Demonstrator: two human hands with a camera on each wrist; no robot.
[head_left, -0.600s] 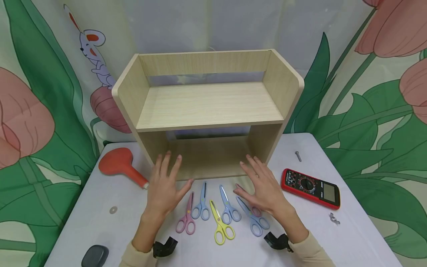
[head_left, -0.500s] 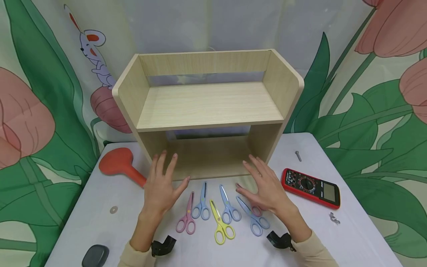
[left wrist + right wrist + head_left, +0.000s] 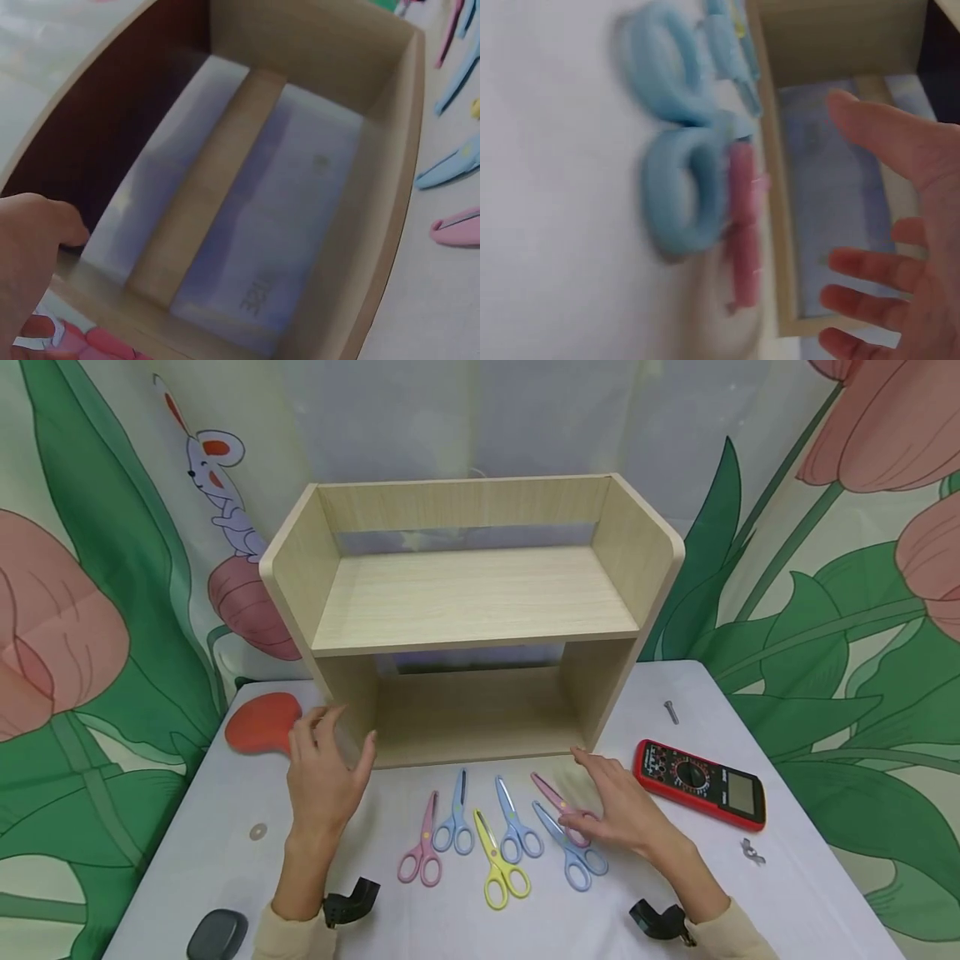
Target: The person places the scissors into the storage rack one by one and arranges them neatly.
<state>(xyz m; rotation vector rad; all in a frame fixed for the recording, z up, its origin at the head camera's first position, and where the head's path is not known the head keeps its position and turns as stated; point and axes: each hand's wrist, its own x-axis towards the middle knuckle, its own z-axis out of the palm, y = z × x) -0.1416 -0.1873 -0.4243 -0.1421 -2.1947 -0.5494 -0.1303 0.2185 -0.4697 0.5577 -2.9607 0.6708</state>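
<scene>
Over the tabletop (image 3: 225, 827), both hands have drifted apart: left hand (image 3: 324, 770), fingers relaxed and empty, now beside the wooden shelf (image 3: 468, 610); right hand (image 3: 617, 803), spread and empty, hovering above the scissors (image 3: 501, 835).

From my remote seat I see my left hand (image 3: 324, 772) with its fingers (image 3: 318, 722) just beside the left wall of the wooden shelf (image 3: 472, 610), the rubber bulb (image 3: 258, 725) lying just beyond and left of those fingers and a washer (image 3: 257, 832) on the table (image 3: 787, 893) left of the wrist. My right hand (image 3: 622, 810) hovers over the rightmost of the six scissors (image 3: 498, 839), which lie in a row in front of the shelf between my two hands. The multimeter (image 3: 701, 781) lies right of my right fingers (image 3: 592, 762), with a bolt (image 3: 670, 711) behind it.
</scene>
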